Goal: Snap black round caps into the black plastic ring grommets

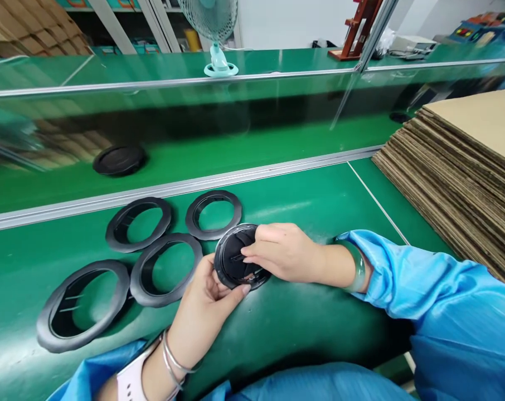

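My left hand point(217, 295) grips a round black plastic part point(231, 253) by its lower left rim, thumb along the near edge. This part has a raised rim and a dark inner disc with a small slot. Over its right side, my right hand point(277, 253) has its fingers pinched together at the inner disc; whatever lies between the fingertips is hidden. Several black rings lie on the green table to the left: a near one point(47, 328), a middle one point(166, 301), a far left one point(114, 239) and a smaller far one point(214, 234).
A tall stack of cardboard sheets point(457, 184) stands at the right. Behind the table point(311, 195) runs a metal-edged clear partition point(252, 125). Beyond it are a mint-green fan point(219, 61), a brown stand point(353, 33) and cardboard boxes point(35, 28).
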`<move>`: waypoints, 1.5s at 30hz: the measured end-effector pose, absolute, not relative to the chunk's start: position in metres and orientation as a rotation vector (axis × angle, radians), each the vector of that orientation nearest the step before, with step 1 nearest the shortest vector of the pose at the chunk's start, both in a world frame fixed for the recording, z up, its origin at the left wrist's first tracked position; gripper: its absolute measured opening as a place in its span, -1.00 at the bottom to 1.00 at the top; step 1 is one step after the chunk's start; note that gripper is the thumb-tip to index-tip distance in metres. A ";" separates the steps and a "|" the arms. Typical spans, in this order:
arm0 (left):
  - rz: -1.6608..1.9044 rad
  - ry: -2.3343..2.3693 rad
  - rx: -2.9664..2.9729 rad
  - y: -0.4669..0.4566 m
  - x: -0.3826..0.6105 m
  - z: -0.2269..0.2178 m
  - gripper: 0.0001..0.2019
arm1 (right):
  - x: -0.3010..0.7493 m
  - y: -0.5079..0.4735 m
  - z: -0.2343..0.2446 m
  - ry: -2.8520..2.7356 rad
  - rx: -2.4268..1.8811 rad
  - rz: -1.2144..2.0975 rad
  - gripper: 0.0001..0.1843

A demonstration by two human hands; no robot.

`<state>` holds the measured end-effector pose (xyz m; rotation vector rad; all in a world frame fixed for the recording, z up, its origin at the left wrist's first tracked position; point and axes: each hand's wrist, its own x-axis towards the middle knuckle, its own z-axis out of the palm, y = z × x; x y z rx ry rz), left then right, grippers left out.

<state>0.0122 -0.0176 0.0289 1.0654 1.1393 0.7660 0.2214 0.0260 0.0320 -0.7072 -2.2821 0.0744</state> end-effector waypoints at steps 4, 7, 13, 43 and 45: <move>0.790 1.128 1.044 -0.016 0.013 0.031 -0.40 | 0.223 0.027 0.032 -2.353 -0.696 0.046 -0.68; 0.790 1.111 1.053 -0.016 0.011 0.031 -0.41 | 0.224 0.027 0.033 -2.376 -0.624 -0.011 -0.60; 0.752 1.099 1.073 -0.017 0.009 0.026 -0.39 | 0.224 0.028 0.036 -2.447 -0.582 -0.056 -0.56; 0.798 1.079 1.064 -0.018 0.012 0.024 -0.44 | 0.226 0.020 0.036 -2.354 -0.643 0.231 -0.63; 0.805 1.077 1.071 -0.019 0.012 0.025 -0.47 | 0.226 0.020 0.036 -2.342 -0.655 0.278 -0.64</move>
